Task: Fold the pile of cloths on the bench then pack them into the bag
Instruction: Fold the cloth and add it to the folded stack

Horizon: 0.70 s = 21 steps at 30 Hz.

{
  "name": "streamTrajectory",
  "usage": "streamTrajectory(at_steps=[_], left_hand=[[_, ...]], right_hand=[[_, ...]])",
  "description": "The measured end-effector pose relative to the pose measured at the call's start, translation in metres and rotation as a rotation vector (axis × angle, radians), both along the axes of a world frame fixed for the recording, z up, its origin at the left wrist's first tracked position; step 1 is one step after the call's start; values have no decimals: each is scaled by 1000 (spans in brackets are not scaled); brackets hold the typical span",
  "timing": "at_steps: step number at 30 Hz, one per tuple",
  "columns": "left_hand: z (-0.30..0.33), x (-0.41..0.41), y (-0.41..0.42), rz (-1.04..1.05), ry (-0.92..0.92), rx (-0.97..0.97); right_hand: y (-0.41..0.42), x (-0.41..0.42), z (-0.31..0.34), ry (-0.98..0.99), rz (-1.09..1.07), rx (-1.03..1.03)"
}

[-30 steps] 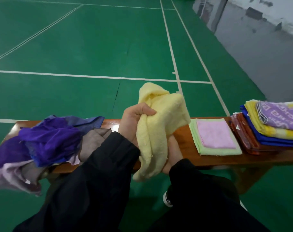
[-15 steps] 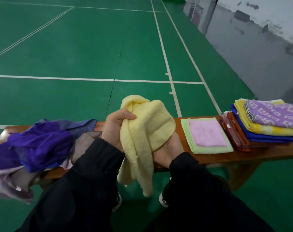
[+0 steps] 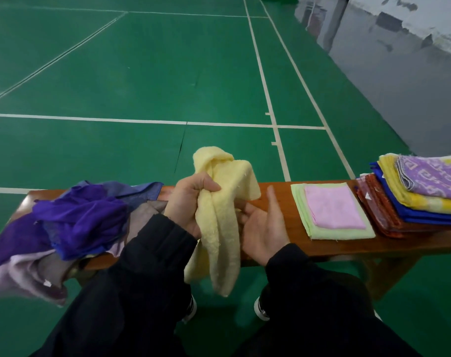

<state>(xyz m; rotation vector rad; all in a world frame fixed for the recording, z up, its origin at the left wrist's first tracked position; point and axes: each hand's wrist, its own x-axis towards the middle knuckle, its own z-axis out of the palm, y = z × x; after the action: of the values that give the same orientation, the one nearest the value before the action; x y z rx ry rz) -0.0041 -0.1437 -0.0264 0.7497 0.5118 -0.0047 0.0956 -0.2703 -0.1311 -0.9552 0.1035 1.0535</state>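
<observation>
Yellow cloth (image 3: 220, 207) bunched in left hand (image 3: 191, 202), fingers curled tight round it, draping below surface (image 3: 278, 191) edge. Right hand (image 3: 264, 228) palm-up w/ fingers relaxed, just beside cloth, gripping nothing.

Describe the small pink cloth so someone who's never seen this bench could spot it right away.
Start at the wooden bench and look just right of the hands. A folded pale green cloth lies flat there, and the pink cloth sits on top of it. It is the only plain pink square, smaller than the cloth under it.

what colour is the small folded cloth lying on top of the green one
Pale pink: the small folded cloth on the light green cloth, head view.
</observation>
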Motion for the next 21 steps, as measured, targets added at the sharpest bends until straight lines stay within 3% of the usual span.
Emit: streamTrajectory(at_steps=[2, 6, 8, 10, 15, 21], left_hand=[[-2, -2, 1, 7, -16, 3], [-4, -3, 3, 65, -103, -62], [-2, -2, 1, 69, -126, -63], [1, -2, -1, 66, -126, -53], [-3, -4, 2, 47, -106, 16], [-14, -9, 18, 107, -35, 116]], right_hand=[[5, 4, 4, -64, 25, -29], [16, -6, 6, -141, 75, -312], [18, -15, 5, -90, 158, -265], [15, -23, 5, 7, 208, -66], [11, -15, 18, 32, 87, 270], [-4, 21, 46, -211, -37, 118]])
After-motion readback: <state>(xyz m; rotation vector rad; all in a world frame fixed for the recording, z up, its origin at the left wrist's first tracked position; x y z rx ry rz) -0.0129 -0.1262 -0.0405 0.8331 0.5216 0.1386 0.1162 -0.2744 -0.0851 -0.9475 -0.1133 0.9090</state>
